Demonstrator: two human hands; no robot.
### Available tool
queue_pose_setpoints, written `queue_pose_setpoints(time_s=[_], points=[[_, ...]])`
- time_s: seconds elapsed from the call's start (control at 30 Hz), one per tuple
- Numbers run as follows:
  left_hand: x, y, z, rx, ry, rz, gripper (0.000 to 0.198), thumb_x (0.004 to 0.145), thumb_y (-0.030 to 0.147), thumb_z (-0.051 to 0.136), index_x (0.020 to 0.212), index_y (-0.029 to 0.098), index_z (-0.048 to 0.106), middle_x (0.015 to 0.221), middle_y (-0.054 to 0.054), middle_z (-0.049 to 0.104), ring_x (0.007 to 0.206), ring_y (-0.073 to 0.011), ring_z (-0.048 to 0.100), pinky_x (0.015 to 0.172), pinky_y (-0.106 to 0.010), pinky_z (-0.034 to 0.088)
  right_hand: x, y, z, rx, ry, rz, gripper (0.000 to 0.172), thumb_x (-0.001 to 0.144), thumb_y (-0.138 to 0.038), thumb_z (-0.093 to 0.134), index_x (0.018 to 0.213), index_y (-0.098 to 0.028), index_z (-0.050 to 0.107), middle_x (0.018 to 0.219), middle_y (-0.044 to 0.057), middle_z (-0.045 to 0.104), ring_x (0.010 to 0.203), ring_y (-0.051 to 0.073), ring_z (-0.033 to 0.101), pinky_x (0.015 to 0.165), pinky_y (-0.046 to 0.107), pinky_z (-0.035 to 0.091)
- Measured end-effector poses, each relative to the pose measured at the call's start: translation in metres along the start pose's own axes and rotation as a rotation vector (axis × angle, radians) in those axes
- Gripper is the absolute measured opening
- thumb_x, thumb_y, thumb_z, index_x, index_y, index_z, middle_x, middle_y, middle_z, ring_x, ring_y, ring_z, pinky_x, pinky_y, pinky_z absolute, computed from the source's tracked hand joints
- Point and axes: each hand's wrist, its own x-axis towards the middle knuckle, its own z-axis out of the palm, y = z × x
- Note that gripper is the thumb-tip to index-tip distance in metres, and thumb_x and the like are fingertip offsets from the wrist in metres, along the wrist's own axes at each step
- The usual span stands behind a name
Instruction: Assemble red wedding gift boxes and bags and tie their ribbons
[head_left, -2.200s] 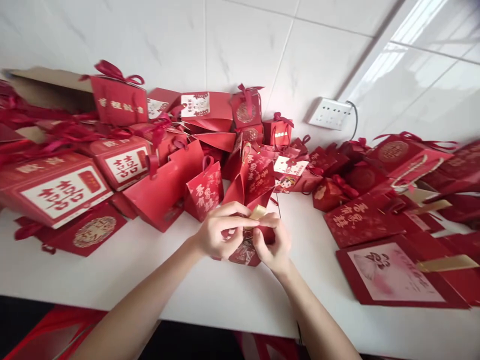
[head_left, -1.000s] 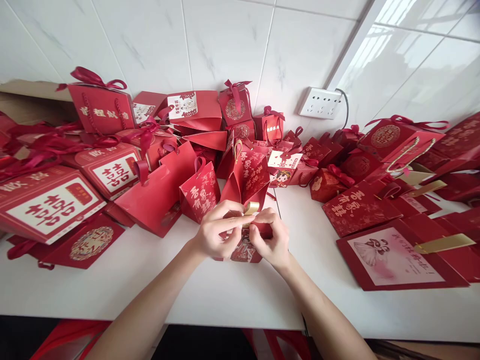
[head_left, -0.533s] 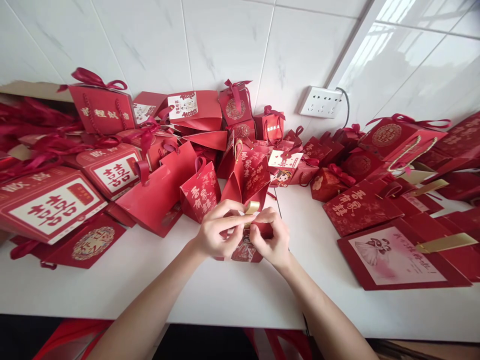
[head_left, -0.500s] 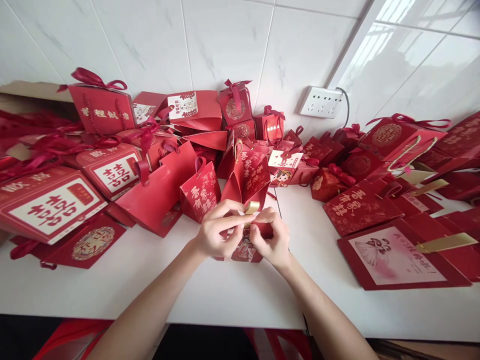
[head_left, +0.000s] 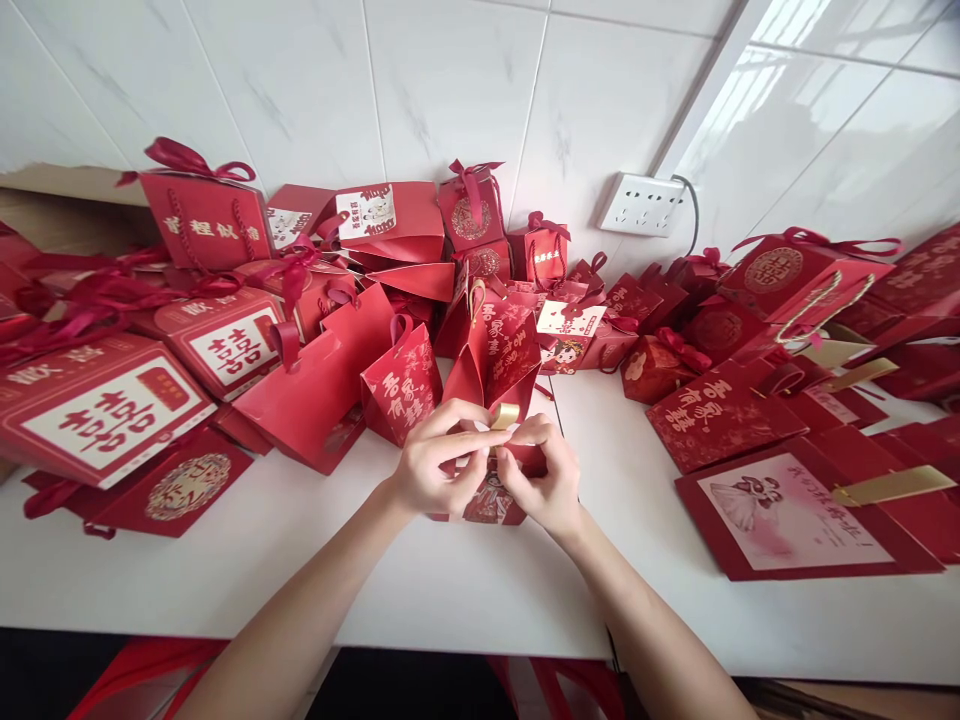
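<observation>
Above a red box (head_left: pixel 490 504) on the white table (head_left: pixel 465 595), the left hand (head_left: pixel 442 465) and right hand (head_left: pixel 541 475) pinch a gold ribbon (head_left: pixel 505 415) between their fingertips. Just behind stands a red bag (head_left: pixel 516 352).

Over on the left I can read 囍 on the big box's white label (head_left: pixel 103 418) and the smaller box's label (head_left: pixel 234 348), 程似 on the bow-topped bag (head_left: pixel 214 222), and 吾, 家, 有 on the upright floral box (head_left: pixel 405 388). To the right, 我们 starts the blurred line on the couple-print label (head_left: pixel 795 512).
</observation>
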Motion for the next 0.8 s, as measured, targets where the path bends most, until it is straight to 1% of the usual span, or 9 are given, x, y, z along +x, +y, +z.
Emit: queue_pose_setpoints(time_s=[0.2,0.43,0.6,0.7,0.8], points=[[-0.0007,-0.0003,0.0002,0.008,0.0,0.005,0.037,0.077,-0.001,0.053,0.106,0.019,0.068,0.088,-0.003,0.06,0.062,-0.0072,0.056,0.049,-0.018,0.047,0.0002,-0.0002,0.0005,-0.005,-0.01,-0.001,0.01,0.085,-0.013,0.056,0.083,-0.022,0.051,0.07,-0.002,0.053,0.058,0.013,0.052,0.052,0.026,0.044],[-0.0008,-0.0003,0.0,-0.009,-0.009,-0.005,0.039,0.08,0.002,0.052,0.11,0.021,0.067,0.088,-0.002,0.06,0.06,-0.0067,0.054,0.049,-0.018,0.047,0.0013,0.0,-0.0003,0.018,-0.007,-0.033,0.01,0.084,-0.012,0.051,0.084,-0.022,0.051,0.069,-0.001,0.052,0.056,0.013,0.05,0.05,0.026,0.042],[-0.0012,-0.0009,0.0001,-0.004,-0.007,-0.003,0.039,0.08,0.002,0.052,0.11,0.022,0.067,0.088,-0.002,0.06,0.06,-0.0068,0.053,0.049,-0.018,0.046,0.0018,-0.0011,0.0005,0.003,0.004,-0.023,0.011,0.084,-0.013,0.057,0.083,-0.022,0.05,0.068,-0.002,0.052,0.055,0.013,0.05,0.05,0.026,0.043],[-0.0017,-0.0012,0.0007,-0.004,0.0,0.003,0.038,0.08,0.002,0.052,0.11,0.021,0.067,0.087,-0.002,0.059,0.061,-0.0074,0.054,0.049,-0.018,0.047,0.0024,-0.0022,0.0005,-0.01,0.004,-0.022,0.012,0.084,-0.011,0.055,0.083,-0.022,0.05,0.069,-0.002,0.052,0.055,0.012,0.051,0.049,0.025,0.043],[-0.0025,-0.0011,0.0006,-0.014,0.006,0.0,0.039,0.079,0.002,0.053,0.11,0.021,0.067,0.088,-0.002,0.059,0.059,-0.0064,0.052,0.047,-0.017,0.045,0.0027,-0.0025,-0.0007,0.0,-0.01,-0.032,0.012,0.084,-0.01,0.051,0.084,-0.022,0.05,0.07,-0.001,0.052,0.056,0.012,0.05,0.05,0.025,0.043]])
